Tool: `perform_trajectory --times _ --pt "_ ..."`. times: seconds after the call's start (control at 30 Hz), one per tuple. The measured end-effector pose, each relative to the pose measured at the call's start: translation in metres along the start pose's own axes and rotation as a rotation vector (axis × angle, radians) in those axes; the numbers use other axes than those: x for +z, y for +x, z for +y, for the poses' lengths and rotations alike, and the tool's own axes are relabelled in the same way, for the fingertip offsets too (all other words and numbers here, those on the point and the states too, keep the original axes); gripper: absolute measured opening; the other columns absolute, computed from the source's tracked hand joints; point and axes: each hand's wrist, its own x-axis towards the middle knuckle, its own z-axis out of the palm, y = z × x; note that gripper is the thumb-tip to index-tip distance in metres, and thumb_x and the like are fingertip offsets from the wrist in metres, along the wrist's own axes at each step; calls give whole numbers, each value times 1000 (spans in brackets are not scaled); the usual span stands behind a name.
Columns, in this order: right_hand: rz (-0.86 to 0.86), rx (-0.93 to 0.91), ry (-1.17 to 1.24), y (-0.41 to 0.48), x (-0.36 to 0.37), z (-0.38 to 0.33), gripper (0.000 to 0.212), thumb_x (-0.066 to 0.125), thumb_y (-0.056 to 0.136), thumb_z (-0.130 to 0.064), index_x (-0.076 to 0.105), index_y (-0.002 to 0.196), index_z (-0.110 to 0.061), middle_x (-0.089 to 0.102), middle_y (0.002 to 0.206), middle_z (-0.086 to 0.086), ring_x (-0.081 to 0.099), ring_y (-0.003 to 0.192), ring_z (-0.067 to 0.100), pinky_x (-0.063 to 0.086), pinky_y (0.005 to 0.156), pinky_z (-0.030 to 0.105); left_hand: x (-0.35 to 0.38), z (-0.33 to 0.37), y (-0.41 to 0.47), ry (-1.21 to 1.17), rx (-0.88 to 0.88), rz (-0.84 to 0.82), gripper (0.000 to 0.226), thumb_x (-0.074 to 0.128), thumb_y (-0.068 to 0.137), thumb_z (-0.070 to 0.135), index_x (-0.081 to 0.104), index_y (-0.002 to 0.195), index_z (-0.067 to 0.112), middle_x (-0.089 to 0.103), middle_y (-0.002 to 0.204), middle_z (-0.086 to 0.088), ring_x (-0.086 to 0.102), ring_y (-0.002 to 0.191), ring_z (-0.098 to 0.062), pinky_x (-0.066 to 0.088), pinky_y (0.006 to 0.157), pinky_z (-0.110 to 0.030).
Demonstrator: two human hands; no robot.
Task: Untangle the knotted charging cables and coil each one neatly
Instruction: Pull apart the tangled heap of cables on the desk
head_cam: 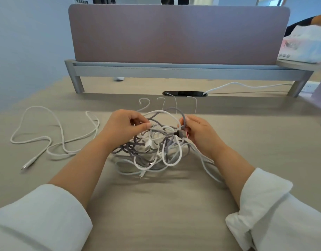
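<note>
**Two hands in one unresolved cable knot**

Two hands work a tangle of grey and white cables (152,147) resting on the desk (156,205) between the forearms. The left hand (124,126) pinches strands at the knot's upper left, fingers curled close. The right hand (199,132) grips a grey cable (183,116) just above its plug (182,133), fingers narrowed around it. How many cables make up the knot cannot be counted; strands overlap and pass under the hands. A separate white cable (52,140) lies loose to the left, apart from the knot. Rolled white sleeves (47,214) are cut off by the lower edge.

The desk is pale wood-grain. A mauve divider panel (174,33) on a grey frame stands behind, with a black cable port (185,93) below it. At the far right, pale packaged goods (304,48) are blurred and partly cropped.
</note>
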Motion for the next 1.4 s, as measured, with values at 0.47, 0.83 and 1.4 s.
perform_trajectory --times 0.47,0.83,1.4 --pt "215 105 452 0 4 -1 16 47 94 -2 60 85 -3 65 57 5 61 49 14 54 51 24 -8 0 -2 -110 -60 32 18 72 76 33 69 68 18 53 52 4 40 46 -3 34 47 -12" --pt "381 187 192 -4 3 -2 26 42 86 7 62 80 -8 60 62 6 54 47 12 45 48 24 8 1 -3 -60 -74 -134 28 81 67 22 68 91 23 58 72 13 41 50 0 34 55 -9" --pt "117 -477 -670 -14 28 -8 31 62 85 -30 66 114 -18 69 100 -2 63 89 11 51 84 35 13 22 -9 -358 -140 -240 32 45 79 -17 41 83 14 52 79 -3 43 50 1 35 49 -11"
